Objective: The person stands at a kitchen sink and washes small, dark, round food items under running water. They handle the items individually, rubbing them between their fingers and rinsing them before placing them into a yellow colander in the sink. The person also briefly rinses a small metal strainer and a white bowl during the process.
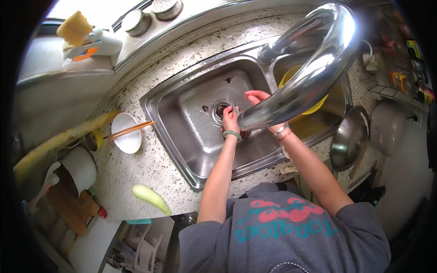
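Note:
My left hand (231,120), with a green bangle (232,135) at its wrist, is over the sink basin (182,104) near the drain (221,110). Its fingers look curled, and the tap hides part of them. Something dark reddish-brown (246,134) shows beside that wrist, too covered to name. Across the tap spout (291,98), my right hand (257,96) has its fingers stretched out; the spout hides its palm. Small dark brown scraps (228,80) lie on the wet basin floor, and more dark matter sits in the drain.
A yellow basket (314,107) stands in the second basin. On the counter left of the sink are a white bowl (127,141) with chopsticks (132,130) across it and a pale green gourd-like vegetable (151,198). A metal wok (348,136) is at the right.

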A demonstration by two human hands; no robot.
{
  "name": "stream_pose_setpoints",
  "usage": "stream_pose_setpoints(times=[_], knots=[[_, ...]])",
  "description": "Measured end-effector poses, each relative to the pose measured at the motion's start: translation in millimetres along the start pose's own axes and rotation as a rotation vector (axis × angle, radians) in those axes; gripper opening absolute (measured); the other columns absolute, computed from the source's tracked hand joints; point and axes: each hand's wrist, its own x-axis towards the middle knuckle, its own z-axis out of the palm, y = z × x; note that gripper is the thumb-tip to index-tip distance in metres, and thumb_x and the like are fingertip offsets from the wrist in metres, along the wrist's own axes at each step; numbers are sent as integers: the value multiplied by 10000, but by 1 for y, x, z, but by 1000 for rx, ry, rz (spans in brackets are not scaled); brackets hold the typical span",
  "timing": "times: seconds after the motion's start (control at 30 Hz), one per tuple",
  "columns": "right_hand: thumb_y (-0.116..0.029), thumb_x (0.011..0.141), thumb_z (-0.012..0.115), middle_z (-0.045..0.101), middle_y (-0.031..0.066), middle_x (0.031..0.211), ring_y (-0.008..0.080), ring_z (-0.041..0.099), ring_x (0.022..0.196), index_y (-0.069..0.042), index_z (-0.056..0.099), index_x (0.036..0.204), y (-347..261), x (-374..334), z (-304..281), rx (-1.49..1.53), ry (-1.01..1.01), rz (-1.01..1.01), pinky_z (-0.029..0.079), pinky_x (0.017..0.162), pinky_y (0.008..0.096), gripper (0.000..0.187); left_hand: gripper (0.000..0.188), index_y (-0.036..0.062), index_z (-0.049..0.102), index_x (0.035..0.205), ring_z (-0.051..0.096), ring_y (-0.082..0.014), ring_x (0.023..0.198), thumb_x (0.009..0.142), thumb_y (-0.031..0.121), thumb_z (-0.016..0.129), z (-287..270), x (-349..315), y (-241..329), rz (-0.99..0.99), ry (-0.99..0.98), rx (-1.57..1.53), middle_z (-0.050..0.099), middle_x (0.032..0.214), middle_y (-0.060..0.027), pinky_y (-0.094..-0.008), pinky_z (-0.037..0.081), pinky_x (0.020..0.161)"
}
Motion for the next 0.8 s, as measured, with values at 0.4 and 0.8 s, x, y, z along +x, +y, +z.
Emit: stream_pose_setpoints(times=[0.4, 0.8], knots=[[-236, 863, 510, 581, 30, 803, 118, 517, 727, -16, 552, 905, 31, 12, 92, 189, -86, 262, 427, 652, 254, 228, 299, 2, 595, 1103, 602, -137, 890, 816, -47, 531, -39, -14, 90, 334, 296, 34, 633, 994, -113, -255, 482, 775], [-436, 926, 374, 572, 91, 651, 155, 532, 588, -39, 559, 795, 52, 29, 83, 44, -4, 311, 431, 546, 291, 457, 250, 2, 618, 1055, 634, -182, 814, 809, -9, 579, -28, -33, 107, 375, 352, -16, 658, 922, -120, -283, 510, 722]])
